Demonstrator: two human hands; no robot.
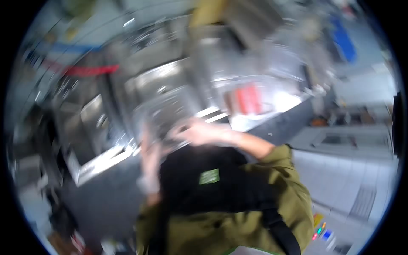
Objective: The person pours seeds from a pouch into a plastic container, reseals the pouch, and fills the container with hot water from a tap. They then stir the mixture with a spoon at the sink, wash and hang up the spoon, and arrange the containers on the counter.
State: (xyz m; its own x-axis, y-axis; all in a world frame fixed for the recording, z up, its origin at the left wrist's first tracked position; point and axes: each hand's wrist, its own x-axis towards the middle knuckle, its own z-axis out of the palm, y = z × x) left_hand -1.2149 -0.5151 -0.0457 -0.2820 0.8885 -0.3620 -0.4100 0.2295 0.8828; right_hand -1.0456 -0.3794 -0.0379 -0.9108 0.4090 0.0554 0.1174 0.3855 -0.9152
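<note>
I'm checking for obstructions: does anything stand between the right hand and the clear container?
Nothing visible does: the right hand is at the near side of the clear container, though blur hides exact contact.

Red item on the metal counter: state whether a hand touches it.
No, the left hand and right hand are both at the clear container, apart from the red item.

A rectangular, shallow-looking container (168,108), greyish and apparently see-through, with a paler rim around a darker middle. It sits askew close in front of the person's body, the left hand (151,156) along its left side and the right hand (196,132) at its near right corner; blur hides its contents.
</note>
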